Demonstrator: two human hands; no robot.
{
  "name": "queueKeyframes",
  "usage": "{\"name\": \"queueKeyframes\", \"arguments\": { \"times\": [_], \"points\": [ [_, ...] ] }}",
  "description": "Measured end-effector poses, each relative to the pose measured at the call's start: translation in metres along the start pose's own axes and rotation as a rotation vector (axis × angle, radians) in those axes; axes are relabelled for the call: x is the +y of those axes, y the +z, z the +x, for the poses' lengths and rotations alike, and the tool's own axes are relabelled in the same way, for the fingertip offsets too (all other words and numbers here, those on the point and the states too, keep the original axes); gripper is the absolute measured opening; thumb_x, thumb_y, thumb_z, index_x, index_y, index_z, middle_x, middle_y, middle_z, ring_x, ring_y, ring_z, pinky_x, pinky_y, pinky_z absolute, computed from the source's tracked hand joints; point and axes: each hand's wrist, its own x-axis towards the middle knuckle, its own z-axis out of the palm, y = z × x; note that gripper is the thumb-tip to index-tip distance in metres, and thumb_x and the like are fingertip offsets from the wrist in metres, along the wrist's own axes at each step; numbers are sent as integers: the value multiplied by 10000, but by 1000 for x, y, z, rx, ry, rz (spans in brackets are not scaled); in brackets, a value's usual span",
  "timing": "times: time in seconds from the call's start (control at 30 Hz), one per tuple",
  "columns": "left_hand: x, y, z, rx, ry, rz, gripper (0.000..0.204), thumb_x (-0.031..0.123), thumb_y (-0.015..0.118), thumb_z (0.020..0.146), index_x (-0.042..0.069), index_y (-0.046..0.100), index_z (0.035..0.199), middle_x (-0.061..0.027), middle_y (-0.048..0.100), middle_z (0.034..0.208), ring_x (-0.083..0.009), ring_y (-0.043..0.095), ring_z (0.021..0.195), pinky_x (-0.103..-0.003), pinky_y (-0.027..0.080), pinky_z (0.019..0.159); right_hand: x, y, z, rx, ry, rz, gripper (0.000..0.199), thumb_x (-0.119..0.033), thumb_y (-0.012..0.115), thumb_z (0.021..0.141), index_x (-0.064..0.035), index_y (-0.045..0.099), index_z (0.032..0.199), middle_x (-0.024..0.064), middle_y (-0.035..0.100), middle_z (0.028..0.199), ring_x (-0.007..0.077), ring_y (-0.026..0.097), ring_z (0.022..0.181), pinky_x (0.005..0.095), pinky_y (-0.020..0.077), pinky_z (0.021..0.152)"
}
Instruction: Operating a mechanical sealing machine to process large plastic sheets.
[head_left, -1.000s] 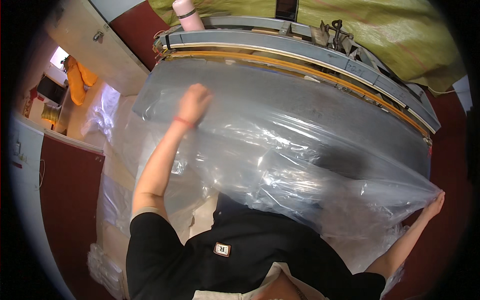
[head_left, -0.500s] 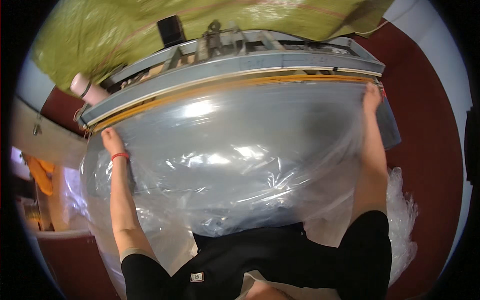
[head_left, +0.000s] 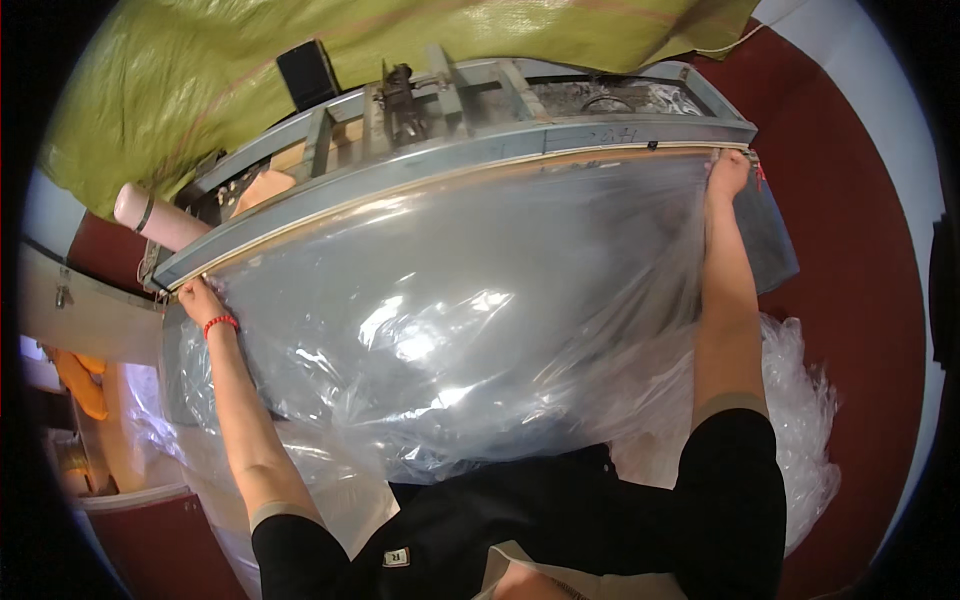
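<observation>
A wide sheet of clear plastic film [head_left: 450, 310] lies stretched over a grey metal table [head_left: 770, 230]. My left hand [head_left: 197, 298], with a red band at the wrist, grips the film's far left corner at the long metal bar [head_left: 450, 175] along the table's far side. My right hand [head_left: 727, 172] pinches the film's far right corner against the same bar. Both arms are stretched out, and the film sags toward my body in shiny folds.
Behind the bar sits a grey machine frame [head_left: 440, 90] with a black box [head_left: 308, 72] on it. A pink roll [head_left: 160, 218] lies at the far left. An olive-green tarp [head_left: 300, 40] hangs beyond. More crumpled plastic [head_left: 800, 400] piles at my right over the red floor [head_left: 860, 260].
Both hands moved out and forward to the far corners of the film. The sheet, bunched and loose before, is now spread flat up to the bar.
</observation>
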Motion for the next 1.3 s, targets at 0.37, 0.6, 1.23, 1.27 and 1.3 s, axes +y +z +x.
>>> {"name": "queueKeyframes", "arguments": {
  "times": [0.37,0.6,1.23,1.27,1.3],
  "points": [
    [62,-33,-35,-234,-110,-109,42,78,510,800,71,483,832,12,488,697,-75,470,595,-225,420,543,-85,28,-90,-35,-633,-140,200,-129,576,764,-10,545,922,118,555,922,241,535,819,334,413,763],
    [145,-113,-82,-301,107,-287,81,21,505,800,64,477,863,27,470,741,-45,454,670,-195,405,637,-214,65,-309,-703,-1124,97,169,-130,618,718,-47,554,851,91,553,900,249,509,883,362,384,786],
    [80,-192,-189,-505,278,439,349,200,431,870,12,473,1160,-139,437,1239,-262,354,1196,-337,263,986,-76,-140,-140,-884,-467,-455,143,-102,624,741,10,546,694,-17,483,596,63,412,585,214,354,550],
    [82,-191,-190,-453,212,360,360,241,423,878,15,488,1149,-124,460,1220,-243,397,1160,-322,288,968,-72,-146,-134,-874,-448,-467,148,-106,623,742,8,542,694,-22,465,590,62,391,579,217,342,537],
    [93,-188,-187,-454,215,364,360,241,423,878,15,488,1149,-124,460,1220,-243,397,1160,-322,288,968,-68,-152,-129,-857,-427,-478,152,-109,622,743,7,537,694,-28,447,583,61,371,572,219,331,524]
  ]
}}
